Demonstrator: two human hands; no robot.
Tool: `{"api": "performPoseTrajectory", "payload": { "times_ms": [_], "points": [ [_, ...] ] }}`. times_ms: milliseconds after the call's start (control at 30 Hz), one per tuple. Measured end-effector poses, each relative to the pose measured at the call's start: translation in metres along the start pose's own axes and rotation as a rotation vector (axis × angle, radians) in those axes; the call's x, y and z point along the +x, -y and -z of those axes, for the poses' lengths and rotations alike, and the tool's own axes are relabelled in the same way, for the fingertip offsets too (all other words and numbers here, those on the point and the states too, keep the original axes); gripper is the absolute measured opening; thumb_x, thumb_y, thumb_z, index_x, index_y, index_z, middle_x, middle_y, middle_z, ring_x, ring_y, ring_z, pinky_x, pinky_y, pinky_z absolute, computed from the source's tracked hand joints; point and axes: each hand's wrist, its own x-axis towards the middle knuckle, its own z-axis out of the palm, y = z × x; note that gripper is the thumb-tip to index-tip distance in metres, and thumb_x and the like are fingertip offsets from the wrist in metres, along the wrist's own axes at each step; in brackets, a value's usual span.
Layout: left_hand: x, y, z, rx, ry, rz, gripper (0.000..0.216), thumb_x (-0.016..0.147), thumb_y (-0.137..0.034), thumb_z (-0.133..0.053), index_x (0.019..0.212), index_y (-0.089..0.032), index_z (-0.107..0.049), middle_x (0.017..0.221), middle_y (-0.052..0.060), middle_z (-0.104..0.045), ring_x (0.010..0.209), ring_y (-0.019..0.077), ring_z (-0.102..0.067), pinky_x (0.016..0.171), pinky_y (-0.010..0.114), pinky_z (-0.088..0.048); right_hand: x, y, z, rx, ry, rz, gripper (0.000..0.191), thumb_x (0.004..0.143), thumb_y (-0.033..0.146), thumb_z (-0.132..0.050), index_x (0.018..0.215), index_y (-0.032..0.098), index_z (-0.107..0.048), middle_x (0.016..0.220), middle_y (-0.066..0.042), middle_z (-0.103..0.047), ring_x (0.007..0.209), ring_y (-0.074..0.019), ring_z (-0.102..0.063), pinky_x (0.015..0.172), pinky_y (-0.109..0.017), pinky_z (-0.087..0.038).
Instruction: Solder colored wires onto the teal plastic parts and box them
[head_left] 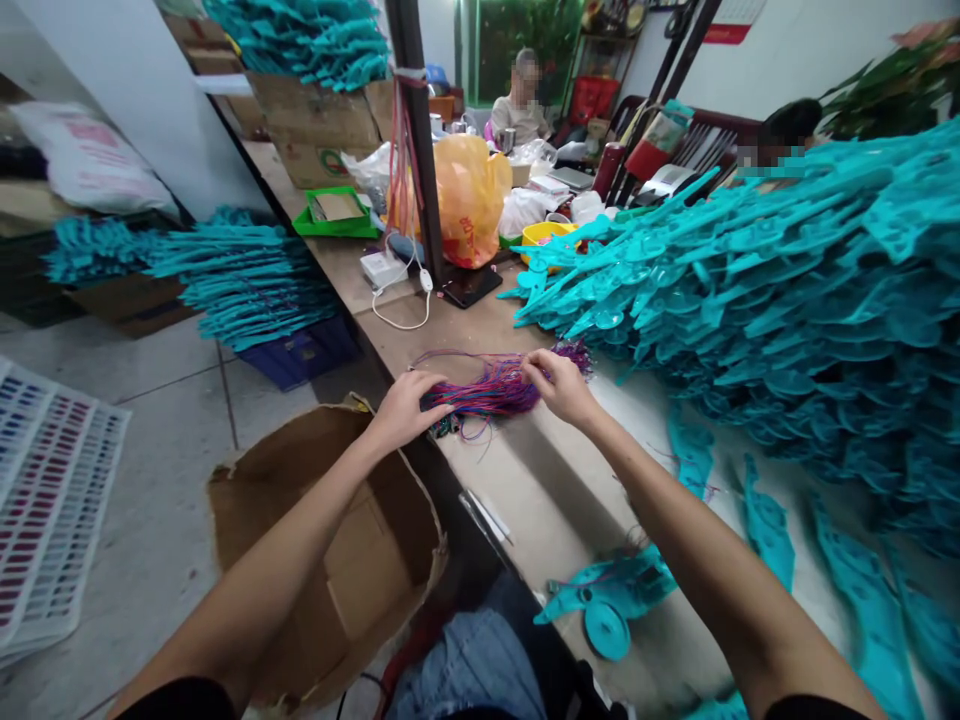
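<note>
A bundle of thin red, blue and purple wires [487, 392] lies across the worktable. My left hand [407, 408] is at its left end, thumb and fingers on either side of the strands. Over the right part of the bundle, my right hand [559, 385] has its thumb and fingertips pinched together on wires; how many strands are between them is too small to tell. Close to my right forearm lies a turquoise plastic part [619, 590] with a round disc and thin wires on it.
Turquoise parts form a high pile [750, 270] on the right. A cardboard box [382, 540] stands below the table edge at left. White pens [487, 517] lie near that edge. Behind the bundle are a black phone [471, 287] and a post [420, 150]. Two people sit beyond.
</note>
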Motion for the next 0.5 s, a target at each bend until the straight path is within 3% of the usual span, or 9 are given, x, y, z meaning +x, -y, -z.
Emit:
{"api": "performPoseTrajectory", "payload": {
  "times_ms": [133, 300, 367, 500],
  "points": [
    [0.001, -0.013, 0.007, 0.057, -0.025, -0.020, 0.026, 0.090, -0.036, -0.053, 0.100, -0.018, -0.069, 0.102, 0.009, -0.068, 0.097, 0.0236, -0.059, 0.090, 0.039, -0.044, -0.010, 0.002, 0.020, 0.264, -0.058, -0.021, 0.023, 0.092, 0.035, -0.043, 0.084, 0.018, -0.056, 0.072, -0.001, -0.058, 0.065, -0.0129, -0.050, 0.064, -0.025, -0.038],
    [0.007, -0.033, 0.018, 0.076, -0.041, 0.052, 0.031, 0.091, -0.036, -0.050, 0.105, -0.018, -0.071, 0.099, 0.011, -0.071, 0.094, 0.0264, -0.061, 0.084, 0.039, -0.044, -0.016, 0.000, 0.034, 0.435, -0.108, -0.088, 0.020, 0.085, 0.037, -0.052, 0.081, 0.017, -0.058, 0.072, -0.001, -0.056, 0.067, -0.0130, -0.048, 0.062, -0.024, -0.039],
    [0.010, -0.036, 0.021, -0.098, -0.033, 0.155, 0.032, 0.088, -0.038, -0.052, 0.102, -0.018, -0.072, 0.092, 0.010, -0.072, 0.088, 0.0253, -0.063, 0.082, 0.037, -0.045, -0.017, 0.000, 0.039, 0.508, -0.111, -0.107, 0.021, 0.085, 0.037, -0.052, 0.082, 0.017, -0.058, 0.071, -0.001, -0.055, 0.065, -0.0125, -0.047, 0.060, -0.024, -0.038],
    [0.013, -0.039, 0.023, -0.745, -0.095, 0.545, 0.034, 0.073, -0.048, -0.067, 0.082, -0.016, -0.073, 0.070, 0.005, -0.070, 0.064, 0.0175, -0.061, 0.062, 0.028, -0.045, -0.021, -0.004, 0.050, 0.517, -0.058, -0.084, 0.021, 0.087, 0.036, -0.049, 0.084, 0.017, -0.056, 0.069, 0.000, -0.054, 0.062, -0.0118, -0.046, 0.059, -0.024, -0.037]
  ]
}}
